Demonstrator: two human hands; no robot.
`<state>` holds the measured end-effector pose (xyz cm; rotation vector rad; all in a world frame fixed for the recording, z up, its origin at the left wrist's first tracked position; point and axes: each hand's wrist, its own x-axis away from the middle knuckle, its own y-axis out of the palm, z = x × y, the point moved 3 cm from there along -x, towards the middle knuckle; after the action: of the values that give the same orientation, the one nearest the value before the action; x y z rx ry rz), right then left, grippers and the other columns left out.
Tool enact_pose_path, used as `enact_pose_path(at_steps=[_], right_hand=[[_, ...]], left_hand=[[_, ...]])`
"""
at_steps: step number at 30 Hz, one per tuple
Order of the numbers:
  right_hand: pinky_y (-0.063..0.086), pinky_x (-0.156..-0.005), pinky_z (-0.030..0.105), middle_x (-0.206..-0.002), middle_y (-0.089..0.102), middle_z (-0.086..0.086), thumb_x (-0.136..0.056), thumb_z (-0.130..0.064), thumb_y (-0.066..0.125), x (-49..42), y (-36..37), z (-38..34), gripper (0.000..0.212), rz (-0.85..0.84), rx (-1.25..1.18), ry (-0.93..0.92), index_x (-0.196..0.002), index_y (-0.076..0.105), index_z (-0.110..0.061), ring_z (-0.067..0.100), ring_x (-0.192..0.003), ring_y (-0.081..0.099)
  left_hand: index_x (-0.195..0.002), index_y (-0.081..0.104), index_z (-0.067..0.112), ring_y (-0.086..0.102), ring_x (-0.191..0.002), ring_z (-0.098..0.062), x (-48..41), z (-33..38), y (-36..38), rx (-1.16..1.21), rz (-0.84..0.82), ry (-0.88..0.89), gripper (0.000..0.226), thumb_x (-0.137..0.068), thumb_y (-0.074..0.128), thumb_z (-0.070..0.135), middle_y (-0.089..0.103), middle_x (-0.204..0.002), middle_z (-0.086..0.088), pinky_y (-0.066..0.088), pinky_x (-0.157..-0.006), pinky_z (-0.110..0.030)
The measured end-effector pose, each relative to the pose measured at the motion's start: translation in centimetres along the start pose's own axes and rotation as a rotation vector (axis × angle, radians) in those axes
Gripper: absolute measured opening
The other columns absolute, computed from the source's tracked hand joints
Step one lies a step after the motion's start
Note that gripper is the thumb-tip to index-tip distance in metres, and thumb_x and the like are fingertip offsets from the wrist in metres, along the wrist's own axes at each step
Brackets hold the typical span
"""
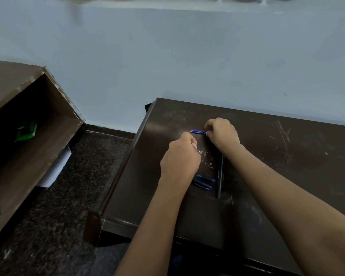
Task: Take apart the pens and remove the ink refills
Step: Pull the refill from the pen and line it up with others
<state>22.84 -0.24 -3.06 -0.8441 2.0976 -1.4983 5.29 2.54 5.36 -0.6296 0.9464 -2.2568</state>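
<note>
The right hand (222,134) pinches one end of a thin blue refill (198,132) in curled fingertips, the rest poking out leftward, low over the dark table (287,156). The left hand (180,158) sits near it with fingers curled in; whether it holds anything I cannot tell. A black pen (219,176) lies under the right wrist, blue-edged pen pieces (204,182) just beside it
</note>
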Motion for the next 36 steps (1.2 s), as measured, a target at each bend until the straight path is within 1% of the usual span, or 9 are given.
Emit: enact_pose_path(at_steps=[5, 10, 15, 20, 22, 24, 26, 31, 36], right_hand=[[0.050, -0.087, 0.046, -0.109, 0.063, 0.011, -0.090, -0.012, 0.053, 3.0, -1.0, 0.4, 0.025, 0.130, -0.147, 0.048, -0.112, 0.066, -0.012, 0.029, -0.101, 0.059], [0.053, -0.084, 0.046, -0.109, 0.063, 0.009, -0.088, -0.015, 0.060, 7.6, -2.8, 3.5, 0.022, 0.202, -0.289, 0.286, -0.109, 0.064, -0.014, 0.028, -0.097, 0.062], [0.054, -0.082, 0.046, -0.105, 0.064, 0.015, -0.082, -0.035, 0.070, 11.6, -4.8, 7.8, 0.037, 0.053, -0.232, 0.603, -0.105, 0.061, -0.008, 0.035, -0.095, 0.063], [0.049, -0.076, 0.039, -0.109, 0.061, 0.018, -0.081, -0.040, 0.069, 13.7, -4.1, 8.6, 0.045, -0.120, -0.156, 0.716, -0.103, 0.059, -0.003, 0.039, -0.098, 0.062], [0.047, -0.075, 0.038, -0.111, 0.061, 0.016, -0.082, -0.037, 0.069, 14.0, -3.4, 8.4, 0.044, -0.174, -0.137, 0.721, -0.107, 0.058, -0.003, 0.037, -0.100, 0.062], [0.045, -0.073, 0.036, -0.112, 0.061, 0.016, -0.083, -0.034, 0.068, 14.0, -3.1, 8.2, 0.043, -0.186, -0.126, 0.727, -0.110, 0.056, -0.003, 0.036, -0.101, 0.062], [0.043, -0.072, 0.035, -0.111, 0.061, 0.015, -0.083, -0.033, 0.068, 13.9, -2.9, 8.3, 0.043, -0.183, -0.136, 0.738, -0.110, 0.055, -0.003, 0.036, -0.100, 0.061], [0.043, -0.064, 0.032, -0.093, 0.064, 0.012, -0.079, -0.033, 0.072, 13.9, -2.6, 9.0, 0.034, -0.156, -0.199, 0.767, -0.086, 0.051, -0.007, 0.031, -0.082, 0.062], [0.041, -0.054, 0.028, -0.075, 0.059, 0.008, -0.080, -0.032, 0.068, 13.5, -3.1, 9.1, 0.030, -0.193, -0.240, 0.767, -0.076, 0.053, -0.006, 0.026, -0.069, 0.058]], left_hand=[[-0.118, 0.052, 0.012, 0.052, -0.082, -0.013, 0.0, 0.3, -0.2, -0.021, -0.034, -0.057, 0.024, -0.098, 0.041, 0.020, 0.054, -0.102, -0.002, 0.041, -0.070, -0.026], [-0.113, 0.058, 0.008, 0.049, -0.078, -0.011, 0.3, 0.8, -0.1, -0.037, -0.046, -0.074, 0.024, -0.098, 0.042, 0.019, 0.051, -0.095, -0.001, 0.038, -0.064, -0.025], [-0.110, 0.060, 0.011, 0.052, -0.079, -0.011, 0.5, 1.4, 0.5, 0.004, -0.028, -0.045, 0.023, -0.098, 0.044, 0.021, 0.060, -0.100, -0.003, 0.039, -0.069, -0.025], [-0.108, 0.062, 0.015, 0.055, -0.079, -0.011, 0.4, 1.1, 0.7, 0.025, -0.032, -0.075, 0.021, -0.096, 0.046, 0.021, 0.063, -0.098, -0.002, 0.033, -0.052, -0.017], [-0.106, 0.064, 0.015, 0.060, -0.085, -0.015, 0.3, 0.9, 0.6, 0.044, -0.048, -0.113, 0.022, -0.096, 0.046, 0.022, 0.067, -0.100, -0.004, 0.042, -0.060, -0.021], [-0.104, 0.065, 0.015, 0.063, -0.091, -0.019, 0.4, 0.7, 0.5, 0.072, -0.065, -0.155, 0.022, -0.095, 0.047, 0.023, 0.068, -0.100, -0.006, 0.051, -0.081, -0.034], [-0.101, 0.065, 0.016, 0.064, -0.094, -0.021, 0.4, 0.6, 0.4, 0.074, -0.074, -0.179, 0.020, -0.094, 0.049, 0.024, 0.068, -0.099, -0.006, 0.049, -0.093, -0.044], [-0.099, 0.065, 0.019, 0.062, -0.098, -0.022, 0.5, 0.4, 0.6, 0.038, -0.116, -0.192, 0.017, -0.092, 0.052, 0.027, 0.069, -0.099, -0.004, 0.045, -0.098, -0.049], [-0.105, 0.065, 0.017, 0.059, -0.106, -0.023, 0.4, 0.5, 0.3, 0.028, -0.186, -0.243, 0.017, -0.094, 0.052, 0.021, 0.066, -0.111, -0.008, 0.046, -0.099, -0.045]])
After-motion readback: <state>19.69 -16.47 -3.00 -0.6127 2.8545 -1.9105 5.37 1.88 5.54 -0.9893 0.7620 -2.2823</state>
